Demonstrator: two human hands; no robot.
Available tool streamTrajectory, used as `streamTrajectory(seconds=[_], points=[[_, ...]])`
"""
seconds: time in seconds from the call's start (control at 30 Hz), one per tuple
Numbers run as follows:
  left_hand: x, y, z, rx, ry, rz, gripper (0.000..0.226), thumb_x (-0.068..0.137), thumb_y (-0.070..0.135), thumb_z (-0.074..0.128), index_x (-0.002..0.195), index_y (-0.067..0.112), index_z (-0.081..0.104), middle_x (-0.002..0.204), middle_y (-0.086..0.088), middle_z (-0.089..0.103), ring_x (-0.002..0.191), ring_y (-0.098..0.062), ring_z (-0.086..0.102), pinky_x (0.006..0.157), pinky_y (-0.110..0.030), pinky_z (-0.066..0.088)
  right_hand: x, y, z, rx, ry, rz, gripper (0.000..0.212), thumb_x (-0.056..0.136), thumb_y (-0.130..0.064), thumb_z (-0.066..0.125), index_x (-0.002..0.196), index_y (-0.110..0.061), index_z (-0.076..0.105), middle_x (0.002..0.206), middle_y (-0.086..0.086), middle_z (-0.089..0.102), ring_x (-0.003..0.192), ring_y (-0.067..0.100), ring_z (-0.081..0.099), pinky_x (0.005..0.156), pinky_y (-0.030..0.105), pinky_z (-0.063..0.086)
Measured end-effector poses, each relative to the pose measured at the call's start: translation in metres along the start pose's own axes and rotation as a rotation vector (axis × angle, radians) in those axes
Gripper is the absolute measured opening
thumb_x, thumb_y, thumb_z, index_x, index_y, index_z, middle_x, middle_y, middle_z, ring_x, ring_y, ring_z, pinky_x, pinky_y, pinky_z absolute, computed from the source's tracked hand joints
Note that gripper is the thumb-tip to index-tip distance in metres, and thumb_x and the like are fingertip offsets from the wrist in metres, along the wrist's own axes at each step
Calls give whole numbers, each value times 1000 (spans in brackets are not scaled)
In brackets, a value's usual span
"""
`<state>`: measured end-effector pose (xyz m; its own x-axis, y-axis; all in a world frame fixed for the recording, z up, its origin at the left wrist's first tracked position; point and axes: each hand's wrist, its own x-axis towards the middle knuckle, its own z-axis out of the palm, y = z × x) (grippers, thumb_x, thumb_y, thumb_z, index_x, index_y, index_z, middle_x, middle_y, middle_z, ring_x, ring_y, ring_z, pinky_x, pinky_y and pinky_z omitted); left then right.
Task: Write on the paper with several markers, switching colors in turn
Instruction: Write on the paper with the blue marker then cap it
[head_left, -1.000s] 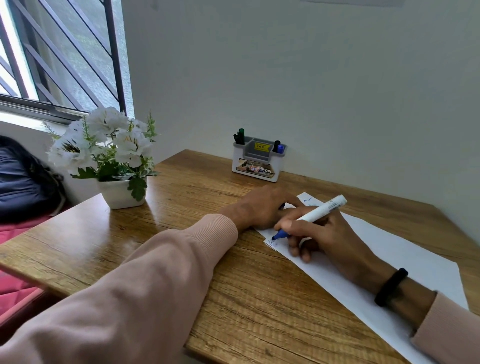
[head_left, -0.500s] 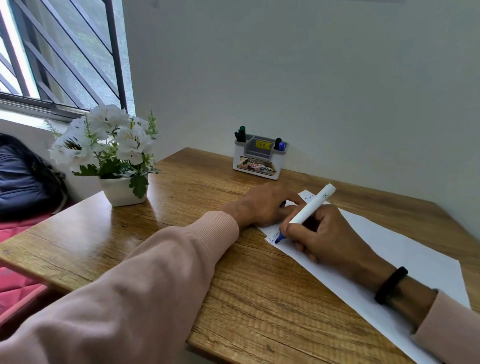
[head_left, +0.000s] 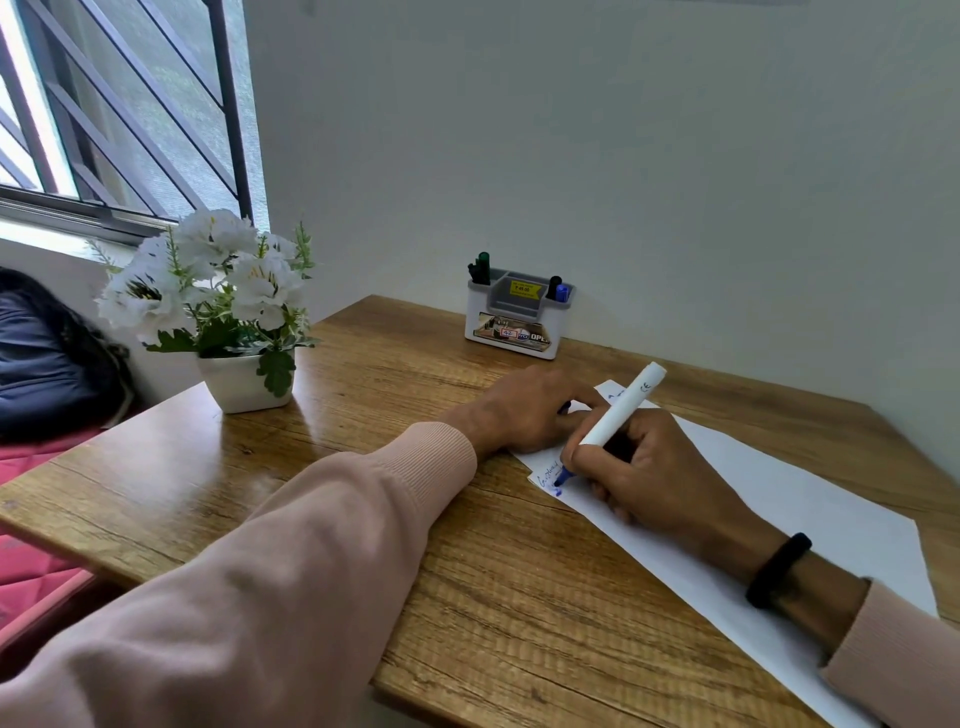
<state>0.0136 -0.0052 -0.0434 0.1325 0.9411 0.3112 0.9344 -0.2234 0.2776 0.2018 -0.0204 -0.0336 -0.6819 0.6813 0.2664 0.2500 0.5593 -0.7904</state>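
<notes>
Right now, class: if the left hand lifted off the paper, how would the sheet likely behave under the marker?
The paper looks thin and probably floppy, so it may slide on the smooth wooden table. The left hand resting on it likely steadies it.

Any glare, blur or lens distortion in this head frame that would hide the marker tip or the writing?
Head view: daylight from the window gives mild sheen on the table, none on the paper; wide-angle bending at the edges; the marker tip is sharp, but the blue writing is too small to read.

Flowerpot (head_left: 244, 382) left on table (head_left: 363, 519); holder (head_left: 514, 322) behind paper (head_left: 779, 509), at wall.
</notes>
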Motion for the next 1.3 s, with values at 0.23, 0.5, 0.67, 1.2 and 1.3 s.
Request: streamTrajectory(seconds=[0.23, 0.5, 0.67, 1.2, 1.3], points=[[1, -1, 2, 6, -5, -2, 38, 101, 36, 57, 138, 30, 61, 106, 1, 67, 67, -3, 41, 62, -24, 32, 0, 0, 1, -10, 31, 15, 16, 91, -10, 69, 77, -5, 71, 54, 2, 60, 43, 8, 51, 51, 31, 45], [0, 3, -1, 6, -5, 1, 37, 102, 35, 56, 137, 30, 62, 91, 9, 53, 64, 0, 41, 61, -27, 34, 0, 2, 1, -30, 73, 31, 15, 90, -13, 70, 76, -9, 71, 52, 1, 59, 42, 12, 53, 51, 35, 47], [-1, 4, -2, -2, -14, -4, 36, 102, 37, 55, 137, 32, 62, 89, 8, 52, 63, -1, 41, 56, -25, 31, 0, 4, 1, -42, 97, 43, 14, 89, -15, 71, 76, -8, 71, 54, 5, 62, 44, 17, 56, 50, 37, 49], [-4, 8, -6, 17, -30, -17, 36, 103, 37, 54, 138, 32, 60, 92, 10, 51, 65, -2, 42, 57, -22, 32, 4, 8, 0, -62, 126, 97, 14, 91, -18, 72, 78, -11, 73, 66, 9, 69, 47, 5, 56, 54, 30, 47], [-5, 9, -7, 24, -33, -6, 36, 103, 35, 55, 138, 30, 61, 91, 10, 50, 64, -1, 41, 56, -22, 31, 3, 7, 1, -49, 109, 82, 14, 89, -16, 73, 77, -8, 73, 68, 14, 69, 49, 4, 56, 54, 30, 47]])
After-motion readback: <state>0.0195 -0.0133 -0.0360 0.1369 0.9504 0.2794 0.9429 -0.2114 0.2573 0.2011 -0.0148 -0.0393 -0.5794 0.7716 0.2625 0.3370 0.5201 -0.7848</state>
